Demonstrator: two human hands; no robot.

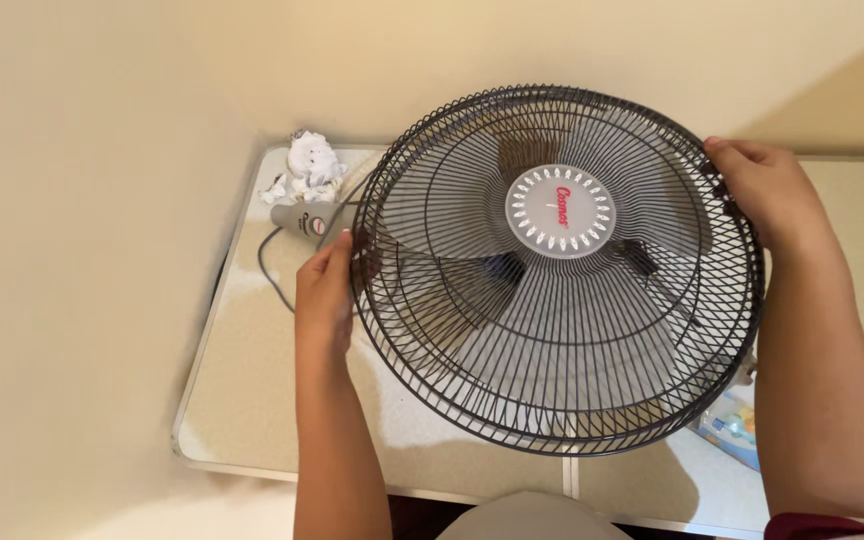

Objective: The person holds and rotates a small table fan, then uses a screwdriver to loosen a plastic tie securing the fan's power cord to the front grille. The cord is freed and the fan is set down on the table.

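Fan guard first: one round dark-grey wire fan cage (557,270) with a pale grey round centre cap (560,211), lying nearly flat over the pale speckled folding table (252,390) and tilted a little, its face turned up toward the camera. Translucent grey blades (572,350) show through the wires.

At nine o'clock of the cage, the left hand (325,290) is closed on the rim, fingers curled over the wire. Beyond it, at ten o'clock, lies one grey plastic fan base part (304,219) with a thin grey cord (270,270) looping from it, and one crumpled white paper wad (309,165) near the table's far corner.

At two o'clock, the right hand (764,190) grips the opposite rim, fingers wrapped over the edge. At five o'clock, one light blue packet (737,425) pokes out from under the cage, mostly hidden by it.
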